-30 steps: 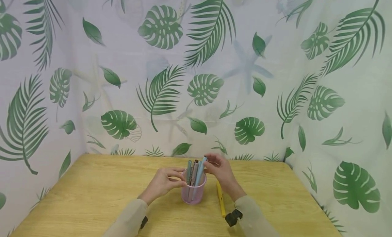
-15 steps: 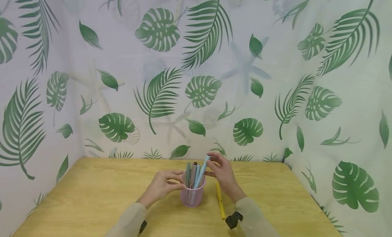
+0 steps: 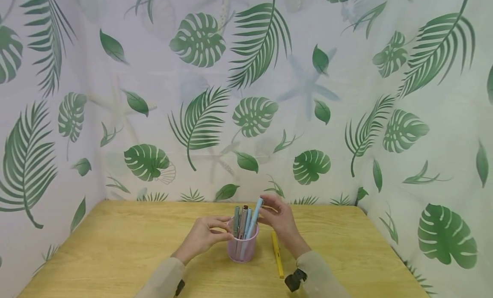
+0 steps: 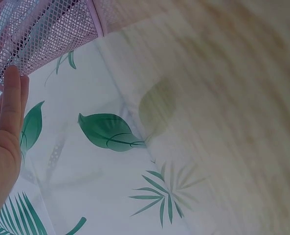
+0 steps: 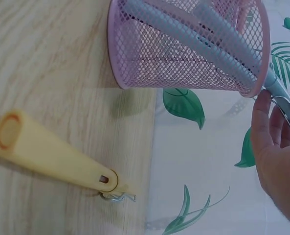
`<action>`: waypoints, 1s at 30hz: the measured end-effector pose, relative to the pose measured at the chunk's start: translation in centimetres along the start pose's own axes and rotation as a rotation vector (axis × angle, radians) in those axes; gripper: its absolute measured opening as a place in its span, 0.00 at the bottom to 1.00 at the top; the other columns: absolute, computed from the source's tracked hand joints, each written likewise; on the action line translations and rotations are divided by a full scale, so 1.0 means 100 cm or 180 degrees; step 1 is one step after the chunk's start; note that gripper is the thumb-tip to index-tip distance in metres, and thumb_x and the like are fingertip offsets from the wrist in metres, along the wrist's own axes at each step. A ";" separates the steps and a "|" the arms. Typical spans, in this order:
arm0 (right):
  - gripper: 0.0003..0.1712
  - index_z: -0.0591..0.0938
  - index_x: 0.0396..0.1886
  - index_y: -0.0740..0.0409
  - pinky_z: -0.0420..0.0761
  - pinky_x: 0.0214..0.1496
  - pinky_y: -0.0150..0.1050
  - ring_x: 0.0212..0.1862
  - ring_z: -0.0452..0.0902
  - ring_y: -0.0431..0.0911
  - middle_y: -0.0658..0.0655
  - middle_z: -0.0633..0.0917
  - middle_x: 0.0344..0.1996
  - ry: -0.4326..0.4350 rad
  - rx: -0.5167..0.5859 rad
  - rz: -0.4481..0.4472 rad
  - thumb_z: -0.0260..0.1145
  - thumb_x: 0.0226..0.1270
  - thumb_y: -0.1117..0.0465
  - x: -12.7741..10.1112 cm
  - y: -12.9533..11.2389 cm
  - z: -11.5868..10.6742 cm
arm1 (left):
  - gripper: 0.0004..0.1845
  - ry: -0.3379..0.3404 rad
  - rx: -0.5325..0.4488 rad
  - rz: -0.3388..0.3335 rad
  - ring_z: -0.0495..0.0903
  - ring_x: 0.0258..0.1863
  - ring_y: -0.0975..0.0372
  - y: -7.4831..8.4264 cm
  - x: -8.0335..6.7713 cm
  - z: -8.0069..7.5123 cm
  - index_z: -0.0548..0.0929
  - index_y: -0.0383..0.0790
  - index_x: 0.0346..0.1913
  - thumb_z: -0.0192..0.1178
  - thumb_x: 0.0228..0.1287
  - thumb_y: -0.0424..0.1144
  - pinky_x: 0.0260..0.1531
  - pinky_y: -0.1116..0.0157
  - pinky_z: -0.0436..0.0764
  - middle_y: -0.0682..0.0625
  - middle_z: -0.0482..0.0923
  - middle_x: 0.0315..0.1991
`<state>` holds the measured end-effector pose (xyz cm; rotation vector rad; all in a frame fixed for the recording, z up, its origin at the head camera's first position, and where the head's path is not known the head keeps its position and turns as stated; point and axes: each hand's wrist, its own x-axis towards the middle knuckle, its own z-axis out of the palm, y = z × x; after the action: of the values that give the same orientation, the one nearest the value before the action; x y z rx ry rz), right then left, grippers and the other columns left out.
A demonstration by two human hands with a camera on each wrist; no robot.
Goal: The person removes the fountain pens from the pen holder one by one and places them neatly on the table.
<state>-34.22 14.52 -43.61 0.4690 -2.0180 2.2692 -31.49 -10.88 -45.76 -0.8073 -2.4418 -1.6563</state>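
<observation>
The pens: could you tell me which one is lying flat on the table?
The yellow pen, right of the pink mesh cup; the other pens stand inside the cup.

Two bare hands, left hand [image 3: 202,238] and right hand [image 3: 280,219]. Long beige sleeves [image 3: 163,278] reach wrists. Small black camera mount [image 3: 294,280] strapped at right wrist; black strap bit under left cuff.

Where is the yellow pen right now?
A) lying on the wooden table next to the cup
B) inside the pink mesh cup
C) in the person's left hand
A: the yellow plastic pen lies flat on the wooden table, beside the pink mesh cup, touched by neither hand.
</observation>
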 end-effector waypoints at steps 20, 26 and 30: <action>0.24 0.74 0.62 0.67 0.86 0.48 0.47 0.45 0.83 0.42 0.55 0.84 0.47 0.0470 0.0596 0.0015 0.64 0.68 0.70 0.000 -0.008 0.003 | 0.07 -0.0030 0.0073 -0.0078 0.79 0.59 0.46 0.002 -0.007 -0.001 0.89 0.46 0.33 0.72 0.54 0.44 0.43 0.68 0.85 0.39 0.77 0.61; 0.18 0.80 0.56 0.56 0.87 0.47 0.45 0.44 0.84 0.42 0.56 0.83 0.49 0.0566 0.0782 -0.0118 0.63 0.68 0.71 0.005 -0.009 -0.002 | 0.06 -0.0020 0.0083 -0.0045 0.79 0.59 0.46 0.003 -0.003 -0.003 0.89 0.47 0.33 0.72 0.54 0.44 0.44 0.67 0.85 0.39 0.77 0.62; 0.17 0.81 0.53 0.51 0.87 0.45 0.44 0.42 0.84 0.41 0.51 0.84 0.46 0.0556 0.0845 -0.0197 0.63 0.68 0.70 0.006 -0.012 -0.007 | 0.06 -0.0046 0.0068 -0.0024 0.78 0.60 0.46 0.004 -0.001 -0.002 0.89 0.47 0.33 0.72 0.55 0.44 0.44 0.67 0.85 0.40 0.77 0.62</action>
<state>-34.60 15.25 -42.41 0.3297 -1.6099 2.4546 -31.26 -10.97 -45.36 -0.8110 -2.4706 -1.6298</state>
